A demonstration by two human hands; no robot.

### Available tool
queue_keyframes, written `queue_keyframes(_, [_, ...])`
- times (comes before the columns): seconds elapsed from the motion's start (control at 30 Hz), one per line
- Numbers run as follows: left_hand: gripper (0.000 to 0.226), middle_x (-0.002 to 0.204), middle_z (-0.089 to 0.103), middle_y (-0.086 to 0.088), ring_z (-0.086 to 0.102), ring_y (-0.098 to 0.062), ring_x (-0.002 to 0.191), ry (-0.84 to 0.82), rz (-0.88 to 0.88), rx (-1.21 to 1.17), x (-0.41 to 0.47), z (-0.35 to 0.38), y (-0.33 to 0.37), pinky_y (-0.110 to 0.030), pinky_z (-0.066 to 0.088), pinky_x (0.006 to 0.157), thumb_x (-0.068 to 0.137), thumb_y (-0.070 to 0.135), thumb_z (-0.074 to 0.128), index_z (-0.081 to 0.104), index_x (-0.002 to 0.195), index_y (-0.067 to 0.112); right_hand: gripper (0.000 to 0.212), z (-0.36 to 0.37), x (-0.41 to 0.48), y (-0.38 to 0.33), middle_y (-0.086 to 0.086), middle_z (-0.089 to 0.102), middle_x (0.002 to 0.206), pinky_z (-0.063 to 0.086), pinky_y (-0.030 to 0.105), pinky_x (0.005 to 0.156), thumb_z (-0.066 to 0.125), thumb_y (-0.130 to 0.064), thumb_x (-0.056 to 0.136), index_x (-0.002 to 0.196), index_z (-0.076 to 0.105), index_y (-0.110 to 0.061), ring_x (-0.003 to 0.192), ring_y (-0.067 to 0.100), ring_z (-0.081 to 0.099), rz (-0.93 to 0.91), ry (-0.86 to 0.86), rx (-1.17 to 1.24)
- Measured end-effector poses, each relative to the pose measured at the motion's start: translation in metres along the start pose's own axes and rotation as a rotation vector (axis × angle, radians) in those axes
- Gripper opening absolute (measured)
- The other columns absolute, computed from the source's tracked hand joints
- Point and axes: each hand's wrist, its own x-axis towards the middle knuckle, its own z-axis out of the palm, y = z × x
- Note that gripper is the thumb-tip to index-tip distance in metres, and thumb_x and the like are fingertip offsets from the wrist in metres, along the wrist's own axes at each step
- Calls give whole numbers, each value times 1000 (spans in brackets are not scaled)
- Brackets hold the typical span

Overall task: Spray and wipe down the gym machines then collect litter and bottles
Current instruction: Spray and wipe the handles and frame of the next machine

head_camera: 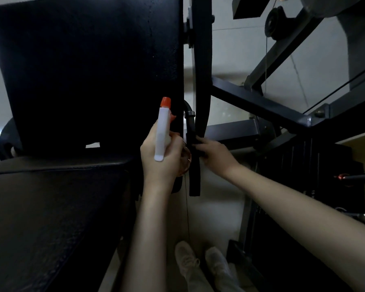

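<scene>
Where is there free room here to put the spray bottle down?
The seat pad is bare. So is the floor between it and the weight stack, ahead of the shoes. At the upright bar, the spray bottle, left hand and right hand crowd together.

spray bottle [163,131] left of strap [195,173], backrest [89,70] behind
</scene>
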Motion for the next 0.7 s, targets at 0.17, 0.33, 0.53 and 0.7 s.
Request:
queue_keyframes(0.17, [24, 70, 55, 9, 56, -1, 61, 16, 44, 51, 2, -1, -8, -14, 44, 59, 84, 4, 56, 60, 106, -6, 51, 8, 19, -7, 12, 28, 153, 33, 34, 106, 49, -4, 92, 140, 44, -18, 136, 31, 34, 220, 34, 112])
queue_keyframes(0.33, [22, 70, 57, 7, 56, -2, 60, 16, 21, 42, 4, -2, -9, -16, 44, 58, 85, 1, 57, 61, 106, -5, 52, 38, -10, -16, 16, 39, 146, 36, 34, 104, 53, 3, 87, 136, 49, -13, 131, 34, 42, 257, 163, 210])
queue_keyframes(0.53, [17, 62, 50, 9, 55, 4, 53, 4, 20, 23, 1, 1, -4, -11, 40, 52, 87, -7, 56, 59, 103, -2, 50, 18, -11, -6, 2, 54, 133, 39, 20, 98, 50, 0, 91, 139, 45, -15, 123, 16, 50, 371, 63, 406])
queue_keyframes(0.7, [27, 76, 58, 9, 61, -2, 69, 28, 171, 33, -5, -3, -5, -17, 48, 65, 92, 11, 60, 57, 110, -9, 53, 37, -8, -15, 8, 51, 138, 33, 14, 97, 50, 0, 92, 143, 39, -14, 127, 21, 48, 432, 160, 513])
